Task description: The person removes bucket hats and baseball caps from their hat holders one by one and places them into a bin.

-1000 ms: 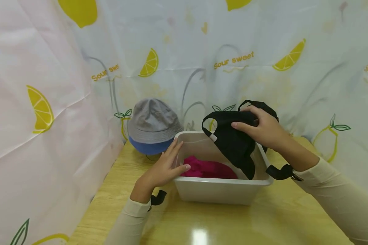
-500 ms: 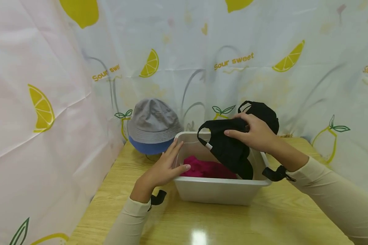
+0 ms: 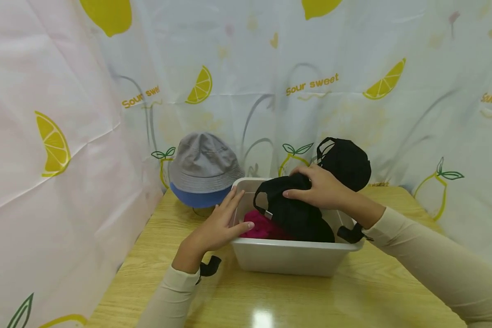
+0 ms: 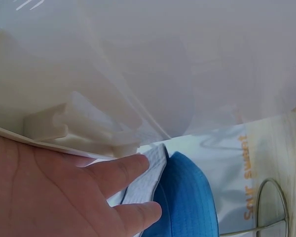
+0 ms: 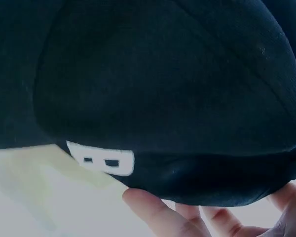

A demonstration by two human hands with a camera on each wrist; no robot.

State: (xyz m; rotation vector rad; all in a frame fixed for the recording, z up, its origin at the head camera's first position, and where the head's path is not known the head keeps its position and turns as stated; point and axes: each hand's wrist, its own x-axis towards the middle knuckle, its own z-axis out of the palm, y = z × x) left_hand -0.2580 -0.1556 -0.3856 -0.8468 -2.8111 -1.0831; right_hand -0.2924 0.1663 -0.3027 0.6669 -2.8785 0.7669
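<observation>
Partway, it seems: pink item (image 3: 259,224) in the white tub (image 3: 284,260), right hand (image 3: 325,187) gripping 1 black cap (image 3: 291,209) inside, left hand (image 3: 215,228) resting straight-fingered on the rim (image 3: 297,243); grey hat (image 3: 207,157), blue hat (image 3: 198,197), other cap (image 3: 348,164) remain outside.

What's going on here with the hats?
A person's right hand holds a black baseball cap, brim down, partly inside a white plastic bin that also contains magenta fabric. The left hand rests on the bin's left rim. Beyond the bin, a grey bucket hat over a blue brim sits at left, a second black cap at right.
</observation>
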